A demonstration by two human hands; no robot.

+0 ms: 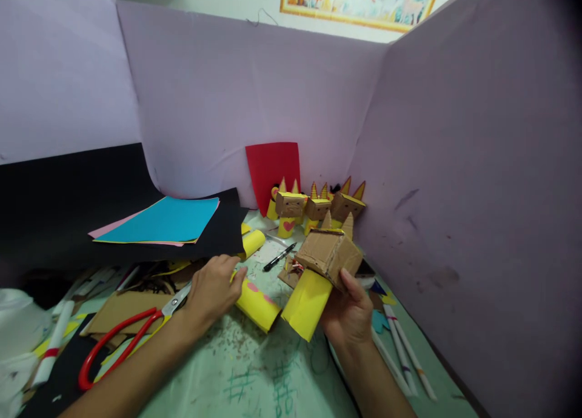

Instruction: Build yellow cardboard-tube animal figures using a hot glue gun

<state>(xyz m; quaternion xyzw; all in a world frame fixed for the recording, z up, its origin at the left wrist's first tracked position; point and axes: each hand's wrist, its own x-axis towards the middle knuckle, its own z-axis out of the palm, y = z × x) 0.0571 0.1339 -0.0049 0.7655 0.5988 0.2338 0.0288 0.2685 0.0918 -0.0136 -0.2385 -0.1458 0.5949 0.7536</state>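
Note:
In the head view, my right hand (350, 315) grips a cardboard figure (328, 251). The figure has a box-shaped head, two pointed corrugated ears and a yellow paper tube body, tilted over the table. My left hand (213, 291) curls round the far end of a yellow paper tube (257, 308) with pink spots; its fingertips are partly hidden. The near end of that tube lies close to the figure's body. Beneath my left wrist lie red-handled scissors (122, 342), with part of the blades covered by the hand.
Several similar figures (291, 206) stand in the back corner before a red sheet (275, 169). Blue paper (166, 218) lies on black sheets at left. A pen (279, 257), another yellow tube (253, 243) and white markers (404, 348) lie about. Purple panels (254, 97) enclose the table.

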